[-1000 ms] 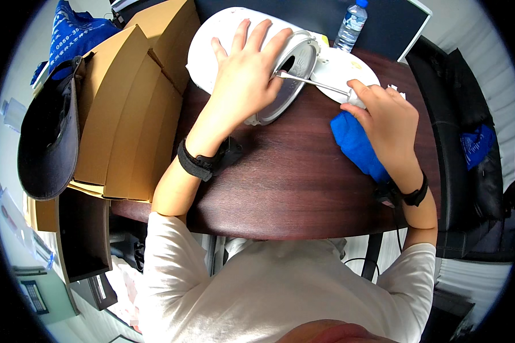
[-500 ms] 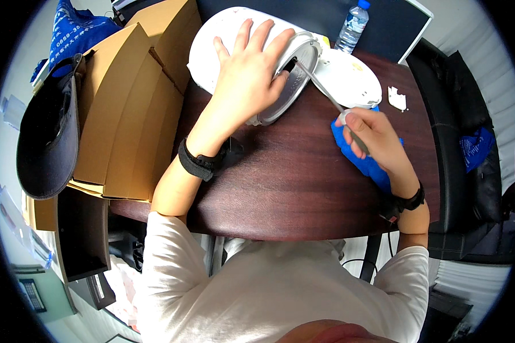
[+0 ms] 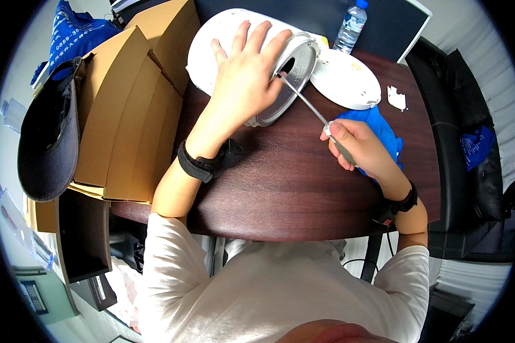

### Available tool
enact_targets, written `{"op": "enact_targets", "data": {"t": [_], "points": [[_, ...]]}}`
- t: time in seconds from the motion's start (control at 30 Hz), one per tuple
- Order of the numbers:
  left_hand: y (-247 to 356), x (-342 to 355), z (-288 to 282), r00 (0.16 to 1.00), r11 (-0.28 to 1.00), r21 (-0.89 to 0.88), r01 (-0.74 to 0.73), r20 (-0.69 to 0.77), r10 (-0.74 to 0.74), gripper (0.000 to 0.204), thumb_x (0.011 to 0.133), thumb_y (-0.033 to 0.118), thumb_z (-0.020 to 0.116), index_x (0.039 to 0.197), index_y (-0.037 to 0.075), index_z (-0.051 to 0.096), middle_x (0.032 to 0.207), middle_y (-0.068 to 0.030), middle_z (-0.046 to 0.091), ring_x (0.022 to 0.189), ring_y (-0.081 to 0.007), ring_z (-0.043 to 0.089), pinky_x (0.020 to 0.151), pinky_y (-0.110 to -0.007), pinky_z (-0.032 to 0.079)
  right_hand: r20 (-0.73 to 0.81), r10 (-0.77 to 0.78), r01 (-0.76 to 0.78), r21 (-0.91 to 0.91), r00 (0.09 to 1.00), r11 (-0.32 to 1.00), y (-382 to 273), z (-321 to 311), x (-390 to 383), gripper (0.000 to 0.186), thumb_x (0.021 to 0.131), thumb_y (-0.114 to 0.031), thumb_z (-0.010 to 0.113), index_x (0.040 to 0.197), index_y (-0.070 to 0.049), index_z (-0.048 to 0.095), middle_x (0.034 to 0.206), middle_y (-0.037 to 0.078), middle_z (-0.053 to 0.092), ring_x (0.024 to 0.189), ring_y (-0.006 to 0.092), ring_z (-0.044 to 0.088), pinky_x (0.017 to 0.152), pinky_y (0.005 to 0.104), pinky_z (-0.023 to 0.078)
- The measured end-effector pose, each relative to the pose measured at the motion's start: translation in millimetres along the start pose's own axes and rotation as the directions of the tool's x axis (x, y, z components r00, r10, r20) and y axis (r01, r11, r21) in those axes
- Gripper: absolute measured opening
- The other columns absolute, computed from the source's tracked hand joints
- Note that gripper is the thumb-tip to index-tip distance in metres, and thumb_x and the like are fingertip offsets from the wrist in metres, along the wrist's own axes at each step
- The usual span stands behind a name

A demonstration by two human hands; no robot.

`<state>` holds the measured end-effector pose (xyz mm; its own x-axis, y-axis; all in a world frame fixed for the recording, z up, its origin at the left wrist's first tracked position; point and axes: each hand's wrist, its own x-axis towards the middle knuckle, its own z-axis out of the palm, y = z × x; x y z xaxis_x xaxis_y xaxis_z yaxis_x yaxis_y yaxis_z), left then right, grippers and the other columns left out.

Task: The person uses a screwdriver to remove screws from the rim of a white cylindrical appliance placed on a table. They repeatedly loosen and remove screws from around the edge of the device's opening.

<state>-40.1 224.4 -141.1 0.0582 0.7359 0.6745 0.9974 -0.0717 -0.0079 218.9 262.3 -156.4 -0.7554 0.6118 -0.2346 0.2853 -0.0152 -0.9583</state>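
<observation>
A white rounded appliance housing point(image 3: 209, 48) lies on its side at the far part of the table, its grey-rimmed open end turned toward the right. My left hand point(image 3: 243, 77) rests on it with fingers spread, the thumb by the rim of the opening. In my right hand point(image 3: 360, 146) is a screwdriver point(image 3: 307, 104), gripped by its grey-green handle. Its shaft slants up to the left, and the tip is at the rim close to my left thumb; the exact contact point is hidden. Beside the open end lies a white round cover point(image 3: 346, 80).
A blue cloth point(image 3: 380, 128) lies behind my right hand. Farther right is a small white plastic piece point(image 3: 396, 98). A water bottle point(image 3: 351, 27) stands at the back by a dark partition. Cardboard boxes point(image 3: 114, 126) and a dark cap point(image 3: 48, 137) flank the dark wooden table point(image 3: 280, 188) on the left.
My right hand has moved slightly left and down with the screwdriver. The tip has shifted from inside the dark opening to the rim near my left thumb. My left hand stays on the housing.
</observation>
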Motion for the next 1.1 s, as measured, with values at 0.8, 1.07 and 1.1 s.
{"op": "enact_targets", "data": {"t": [0.8, 1.07, 1.1], "points": [[2.4, -1.7, -0.5, 1.0, 1.0, -0.022, 0.011, 0.0, -0.011, 0.071, 0.082, 0.021, 0.072, 0.148, 0.024, 0.047, 0.151, -0.0146, 0.044, 0.144, -0.0439, 0.035, 0.106, -0.075, 0.026, -0.136, -0.763, 0.218, -0.914, 0.631, 0.343, -10.8, -33.0, 13.0, 0.027, 0.091, -0.035, 0.071, 0.104, -0.011, 0.071, 0.074, 0.004, 0.063, 0.062, 0.0158, 0.059, 0.056, 0.0298, 0.046], [2.5, -0.3, -3.1, 1.0, 0.999, -0.038, 0.023, 0.017, -0.023, 0.069, 0.083, 0.024, 0.073, 0.147, 0.023, 0.047, 0.15, -0.0151, 0.045, 0.144, -0.0442, 0.035, 0.105, -0.074, 0.026, 0.02, -0.089, 0.09, -0.081, 0.996, 0.993, -4.5, -10.9, -2.6, 0.049, 0.11, -0.043, 0.04, 0.097, -0.003, 0.063, 0.061, -0.001, 0.057, 0.047, 0.0049, 0.049, 0.046, 0.0205, 0.038], [2.5, -0.4, -3.1, 1.0, 0.999, -0.036, 0.021, 0.014, -0.021, 0.069, 0.083, 0.023, 0.073, 0.147, 0.023, 0.047, 0.15, -0.0152, 0.045, 0.144, -0.0442, 0.035, 0.105, -0.075, 0.026, 0.031, -0.094, 0.097, -0.089, 0.995, 0.991, -0.5, -10.2, 0.1, 0.052, 0.11, -0.046, 0.036, 0.096, -0.003, 0.062, 0.06, -0.001, 0.056, 0.044, 0.0054, 0.048, 0.044, 0.0212, 0.037]]}}
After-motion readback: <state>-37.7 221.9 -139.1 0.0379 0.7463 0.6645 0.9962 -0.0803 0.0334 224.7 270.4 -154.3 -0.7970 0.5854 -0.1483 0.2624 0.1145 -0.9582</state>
